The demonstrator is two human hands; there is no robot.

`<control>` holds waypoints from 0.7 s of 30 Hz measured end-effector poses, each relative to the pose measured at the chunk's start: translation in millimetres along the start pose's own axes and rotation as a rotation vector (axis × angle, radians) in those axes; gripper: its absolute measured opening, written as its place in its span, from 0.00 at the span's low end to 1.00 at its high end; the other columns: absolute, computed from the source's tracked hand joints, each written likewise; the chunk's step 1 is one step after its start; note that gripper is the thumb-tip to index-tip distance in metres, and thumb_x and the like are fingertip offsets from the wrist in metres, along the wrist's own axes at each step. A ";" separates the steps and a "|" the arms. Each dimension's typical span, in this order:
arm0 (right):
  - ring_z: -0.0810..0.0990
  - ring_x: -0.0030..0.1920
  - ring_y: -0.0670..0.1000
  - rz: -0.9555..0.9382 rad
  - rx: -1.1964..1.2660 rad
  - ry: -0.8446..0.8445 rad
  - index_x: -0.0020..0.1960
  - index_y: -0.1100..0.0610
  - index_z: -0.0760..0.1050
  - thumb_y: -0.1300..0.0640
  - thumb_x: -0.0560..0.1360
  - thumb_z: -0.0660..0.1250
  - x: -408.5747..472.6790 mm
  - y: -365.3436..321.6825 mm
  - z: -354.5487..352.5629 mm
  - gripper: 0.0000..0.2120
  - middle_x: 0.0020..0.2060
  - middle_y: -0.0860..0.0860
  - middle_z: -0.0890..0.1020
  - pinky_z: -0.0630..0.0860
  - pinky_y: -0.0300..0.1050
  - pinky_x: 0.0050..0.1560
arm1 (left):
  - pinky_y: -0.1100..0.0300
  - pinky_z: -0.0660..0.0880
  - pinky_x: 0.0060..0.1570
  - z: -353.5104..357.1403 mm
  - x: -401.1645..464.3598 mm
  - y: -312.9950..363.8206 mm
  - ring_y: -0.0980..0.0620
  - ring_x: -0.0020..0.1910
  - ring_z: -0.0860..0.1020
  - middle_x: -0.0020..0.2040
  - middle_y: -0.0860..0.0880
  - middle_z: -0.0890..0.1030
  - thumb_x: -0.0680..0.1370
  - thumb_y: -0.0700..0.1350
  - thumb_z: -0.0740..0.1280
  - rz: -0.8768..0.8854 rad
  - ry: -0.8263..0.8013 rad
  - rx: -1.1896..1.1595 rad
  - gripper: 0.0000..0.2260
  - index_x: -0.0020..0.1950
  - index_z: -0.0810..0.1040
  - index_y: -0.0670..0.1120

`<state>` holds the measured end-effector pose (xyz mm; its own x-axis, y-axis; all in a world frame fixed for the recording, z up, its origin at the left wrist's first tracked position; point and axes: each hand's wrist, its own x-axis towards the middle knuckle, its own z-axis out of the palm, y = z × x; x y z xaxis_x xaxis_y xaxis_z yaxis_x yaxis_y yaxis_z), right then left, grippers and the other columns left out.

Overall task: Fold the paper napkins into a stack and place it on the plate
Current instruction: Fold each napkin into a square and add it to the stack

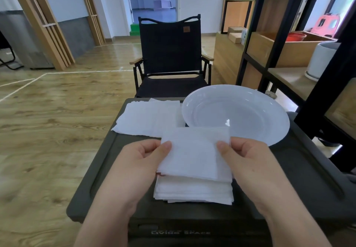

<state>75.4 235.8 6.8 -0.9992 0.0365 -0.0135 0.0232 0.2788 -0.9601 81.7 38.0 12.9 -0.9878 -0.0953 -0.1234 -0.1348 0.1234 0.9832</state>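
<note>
A folded white paper napkin (194, 154) is held up over the table between both hands. My left hand (138, 162) pinches its left edge with the thumb on top. My right hand (248, 160) pinches its right edge the same way. Just below it a stack of folded napkins (192, 192) lies on the dark table near the front. Unfolded napkins (148, 119) lie spread flat at the table's far left. A white plate (269, 131) with nothing on it stands at the far right, beyond the held napkin.
The dark low table (107, 169) has a raised rim. A black folding chair (169, 57) stands just behind it. A black-framed shelf unit (289, 50) with boxes and a white pot rises close on the right. Wooden floor spreads to the left.
</note>
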 end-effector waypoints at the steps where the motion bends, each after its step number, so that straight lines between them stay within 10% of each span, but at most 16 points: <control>1: 0.84 0.45 0.57 -0.002 -0.090 0.020 0.47 0.56 0.83 0.52 0.78 0.65 0.8 1.4 1.7 0.11 0.42 0.56 0.86 0.81 0.58 0.48 | 0.73 0.71 0.27 -0.2 2.0 -2.6 0.63 0.29 0.79 0.37 0.54 0.87 0.79 0.49 0.67 -0.003 0.029 0.059 0.12 0.39 0.87 0.54; 8: 0.69 0.22 0.44 0.010 -0.405 0.200 0.25 0.56 0.71 0.43 0.70 0.72 3.3 4.5 6.0 0.22 0.18 0.44 0.70 0.61 0.34 0.25 | 0.56 0.79 0.41 -5.6 9.5 -14.9 0.57 0.31 0.80 0.33 0.54 0.84 0.74 0.55 0.72 -0.062 0.156 0.370 0.12 0.33 0.84 0.52; 16: 0.75 0.31 0.39 -0.089 -0.450 0.420 0.42 0.41 0.71 0.41 0.62 0.78 8.8 5.8 9.3 0.17 0.30 0.39 0.76 0.63 0.30 0.28 | 0.62 0.67 0.27 -18.4 22.5 -15.7 0.57 0.26 0.72 0.28 0.56 0.75 0.66 0.64 0.74 0.012 0.301 0.534 0.17 0.36 0.76 0.53; 21: 0.78 0.33 0.41 -0.247 -0.242 0.590 0.49 0.35 0.69 0.38 0.62 0.77 7.9 -4.9 4.8 0.21 0.38 0.33 0.75 0.66 0.28 0.27 | 0.59 0.71 0.49 -21.9 85.7 -7.3 0.54 0.53 0.75 0.50 0.57 0.78 0.72 0.46 0.74 0.441 0.188 0.939 0.12 0.50 0.74 0.56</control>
<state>67.2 230.1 10.0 -0.7935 0.4421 0.4183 -0.1286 0.5500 -0.8252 -0.3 7.3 -1.9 -0.9469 0.0027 0.3214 0.1475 0.8921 0.4271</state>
